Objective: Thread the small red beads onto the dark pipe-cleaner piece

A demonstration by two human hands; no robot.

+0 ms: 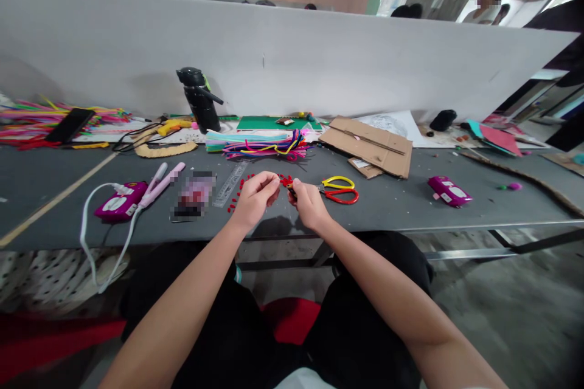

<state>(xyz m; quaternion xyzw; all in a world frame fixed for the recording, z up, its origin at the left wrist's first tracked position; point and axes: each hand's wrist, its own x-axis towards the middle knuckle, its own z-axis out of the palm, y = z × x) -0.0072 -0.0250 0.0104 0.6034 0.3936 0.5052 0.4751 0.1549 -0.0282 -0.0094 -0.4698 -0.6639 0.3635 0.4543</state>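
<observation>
My left hand [258,197] is closed, thumb and fingers pinched at one side of a small red fuzzy piece [286,180] held over the table's front part. Facing it, my right hand [311,202] is closed too, with a small dark thing [291,191] showing at its fingertips, too small to name. Scissors [340,189] with one yellow and one red handle lie just beyond the right hand; their blades are hidden by it. Small red bits [235,200] are strewn left of my left hand, beside a clear ruler [230,183].
Pipe cleaners [260,144] lie bundled behind my hands, near a black bottle [199,100] and cardboard [371,144]. On the left are a phone [194,196], a purple case [121,202] and a pink corded tool [159,185]. Another purple case [449,191] lies right. A white partition [292,61] rises behind.
</observation>
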